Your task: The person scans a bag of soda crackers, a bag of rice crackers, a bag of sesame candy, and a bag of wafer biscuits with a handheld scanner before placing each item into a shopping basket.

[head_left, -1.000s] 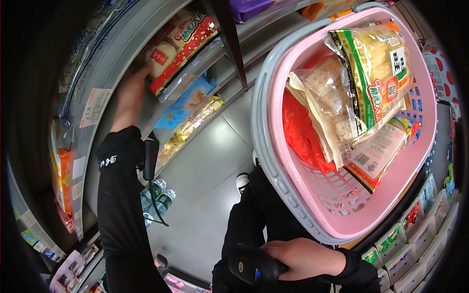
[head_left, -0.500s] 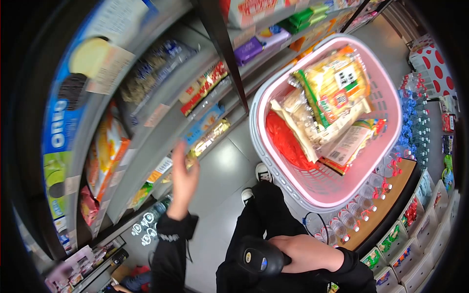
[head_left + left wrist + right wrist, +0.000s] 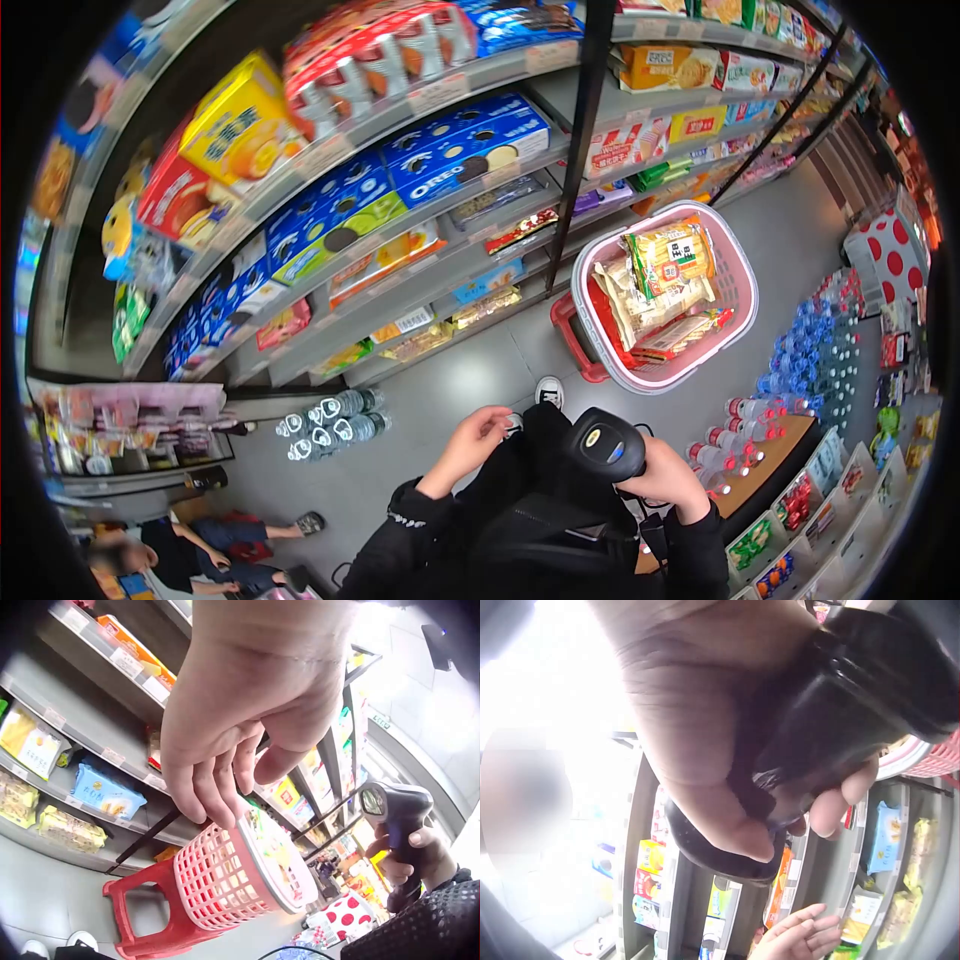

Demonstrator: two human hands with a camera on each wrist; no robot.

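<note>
My right hand [image 3: 668,472] grips the handle of a black barcode scanner [image 3: 606,447], held in front of my body. The right wrist view shows the fingers and thumb wrapped round its dark handle [image 3: 817,727]. My left hand [image 3: 470,447] hangs in the air near my lap and holds nothing. Its fingers [image 3: 217,784] droop, loosely bent, in the left wrist view. Ahead of both hands, a pink basket [image 3: 738,300] stands on a red stool [image 3: 566,335]. In it lie a clear-and-yellow food packet [image 3: 672,262], other packets and a red bag [image 3: 603,315].
Shelves of snacks curve along the left and front, with blue Oreo boxes [image 3: 465,150] among them. Bundled water bottles [image 3: 335,425] lie on the floor at left. More bottles [image 3: 800,360] and candy bins [image 3: 795,505] line the right. Another person [image 3: 170,545] sits at lower left.
My left hand has left the shelf and drawn back to near my lap, empty throughout. The head view has swung so the basket looks farther away. The scanner stays in my right hand.
</note>
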